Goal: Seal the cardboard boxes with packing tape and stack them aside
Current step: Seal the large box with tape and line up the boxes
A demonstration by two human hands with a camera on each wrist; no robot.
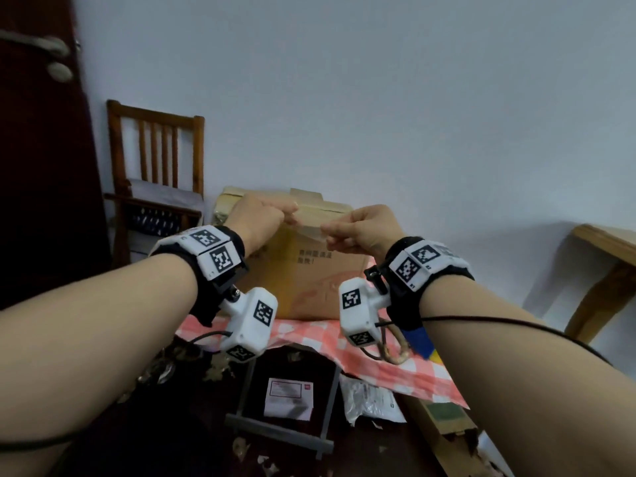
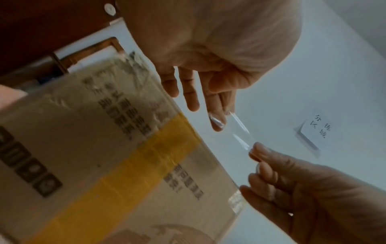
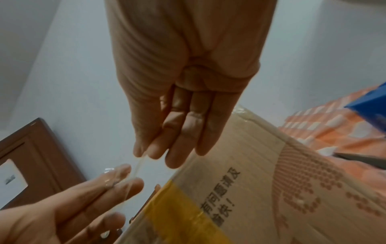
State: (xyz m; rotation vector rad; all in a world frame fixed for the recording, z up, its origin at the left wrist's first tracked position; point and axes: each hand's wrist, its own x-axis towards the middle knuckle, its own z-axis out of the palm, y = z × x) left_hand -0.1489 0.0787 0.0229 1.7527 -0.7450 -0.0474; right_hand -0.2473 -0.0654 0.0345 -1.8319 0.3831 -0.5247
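A brown cardboard box point(image 1: 309, 270) with printed text and a yellow tape band point(image 2: 129, 165) stands on a red-checked cloth. Above its top edge I stretch a short strip of clear packing tape point(image 1: 309, 224) between both hands. My left hand point(image 1: 290, 215) pinches the strip's left end; the left wrist view shows its fingertips point(image 2: 218, 122) on the tape point(image 2: 240, 132). My right hand point(image 1: 330, 232) pinches the other end, seen in the right wrist view as right hand point(image 3: 146, 153) above the box point(image 3: 261, 181), with the tape point(image 3: 135, 168) edge-on. No tape roll is visible.
A wooden chair point(image 1: 155, 149) stands behind the box on the left, beside a dark door point(image 1: 34, 166). At the right edge is a wooden table point(image 1: 605, 249). The checked cloth point(image 1: 344, 342) holds a blue object point(image 1: 420, 339). Flattened cardboard point(image 1: 444, 425) and a plastic packet point(image 1: 371, 397) lie below.
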